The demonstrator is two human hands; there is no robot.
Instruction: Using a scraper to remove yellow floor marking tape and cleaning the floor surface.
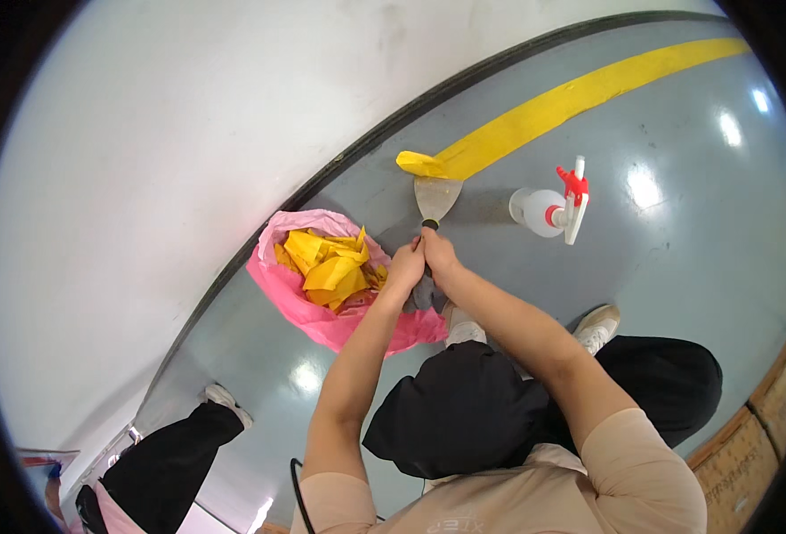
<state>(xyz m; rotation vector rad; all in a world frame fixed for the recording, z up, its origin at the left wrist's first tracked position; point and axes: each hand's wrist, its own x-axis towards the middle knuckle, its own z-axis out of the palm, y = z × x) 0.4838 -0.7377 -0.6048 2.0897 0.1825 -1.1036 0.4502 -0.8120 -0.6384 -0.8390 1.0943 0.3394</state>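
Both my hands are closed around the handle of a scraper (436, 197) with a wide metal blade. My left hand (406, 266) and my right hand (440, 253) sit side by side on the grip. The blade meets the near end of a yellow floor stripe (580, 96), where a loose piece of yellow tape (420, 164) is peeled up and curls off the floor. Grey cloth (421, 295) hangs just below my hands. Beside my left hand stands a pink plastic bag (290, 298), its mouth open, full of crumpled yellow tape scraps (329, 267).
A clear spray bottle (540, 211) with a red and white trigger head stands right of the scraper. The white wall (170, 133) meets the grey floor along a dark skirting. Another person's leg (175, 463) is at lower left, cardboard boxes (738, 467) at lower right.
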